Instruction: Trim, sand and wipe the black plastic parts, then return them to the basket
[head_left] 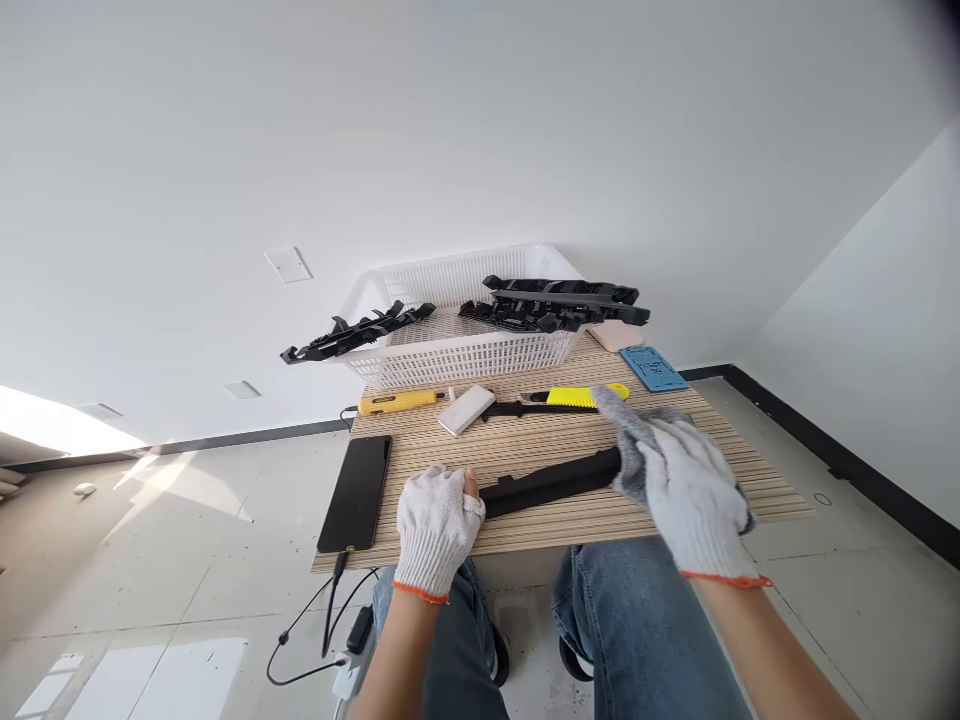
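My left hand, in a white knit glove with an orange cuff, is closed on the left end of a long black plastic strip. The strip lies along the front of the wooden table. At its right end, my right hand, gloved alike, is closed on a grey cloth. That cloth touches the strip and hides its tip. Just beyond my right hand lies a yellow-handled utility knife, beside a thin black part.
A white plastic basket at the back holds several black plastic parts, some jutting over its rim. A phone with a cable lies at left. Also on the table are a yellow corded tool, a white block and a blue pad.
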